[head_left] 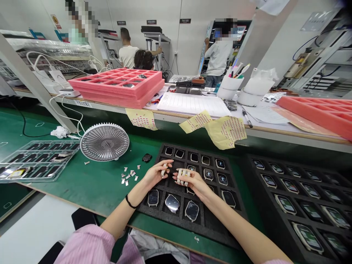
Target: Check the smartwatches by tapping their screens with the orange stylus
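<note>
Above the black foam tray (pixel 176 228), my left hand (pixel 154 173) pinches a small pale piece (pixel 164 169) that looks like a watch case seen edge-on. My right hand (pixel 195 182) is closed around several similar pale watch cases (pixel 183 177), held side by side in a row. The hands are close together but apart. Beneath them, the tray's compartments hold square-faced watches, among them a watch (pixel 191 211) near the front and a watch (pixel 208 174) beside my right hand. My palms and some fingertips are hidden.
Small silvery pieces (pixel 127 176) and a dark watch (pixel 147 157) lie on the green mat left of the tray. A grey fan (pixel 105 143) and clear plastic tray (pixel 59 172) stand farther left. Another watch tray (pixel 271 223) is at right. Pink foam trays (pixel 118 96) sit on the shelf.
</note>
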Demonstrator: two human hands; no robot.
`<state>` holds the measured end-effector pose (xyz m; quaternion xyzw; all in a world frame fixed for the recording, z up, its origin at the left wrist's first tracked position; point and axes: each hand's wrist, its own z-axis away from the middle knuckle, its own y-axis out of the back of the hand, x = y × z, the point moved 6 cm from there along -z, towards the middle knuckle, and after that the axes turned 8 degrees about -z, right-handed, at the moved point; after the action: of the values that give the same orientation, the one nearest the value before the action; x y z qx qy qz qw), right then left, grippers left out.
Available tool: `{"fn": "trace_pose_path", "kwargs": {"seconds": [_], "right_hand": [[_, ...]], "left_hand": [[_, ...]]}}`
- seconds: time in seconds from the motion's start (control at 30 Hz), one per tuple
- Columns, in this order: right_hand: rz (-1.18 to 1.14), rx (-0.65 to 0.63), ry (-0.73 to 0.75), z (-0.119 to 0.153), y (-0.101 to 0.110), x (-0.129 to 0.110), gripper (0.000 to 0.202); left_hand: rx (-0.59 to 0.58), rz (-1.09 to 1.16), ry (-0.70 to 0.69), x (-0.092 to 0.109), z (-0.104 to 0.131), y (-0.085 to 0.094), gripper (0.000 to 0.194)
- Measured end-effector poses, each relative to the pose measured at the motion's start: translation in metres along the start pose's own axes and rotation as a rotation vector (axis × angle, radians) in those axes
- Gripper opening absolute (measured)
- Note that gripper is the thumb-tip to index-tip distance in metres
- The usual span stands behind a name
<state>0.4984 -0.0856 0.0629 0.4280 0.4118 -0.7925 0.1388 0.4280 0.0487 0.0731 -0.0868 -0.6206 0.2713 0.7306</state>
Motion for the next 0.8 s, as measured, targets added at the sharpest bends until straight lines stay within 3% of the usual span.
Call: {"fn": "trace_pose_path", "kwargs": {"seconds": [0.8], "right_hand": [[0.014, 0.037, 0.011, -0.0016, 0.0038, -0.0022, 0.051]], "left_hand": [[-0.016, 0.010, -0.004, -0.0026, 0.0006, 0.0001, 0.035]]}}
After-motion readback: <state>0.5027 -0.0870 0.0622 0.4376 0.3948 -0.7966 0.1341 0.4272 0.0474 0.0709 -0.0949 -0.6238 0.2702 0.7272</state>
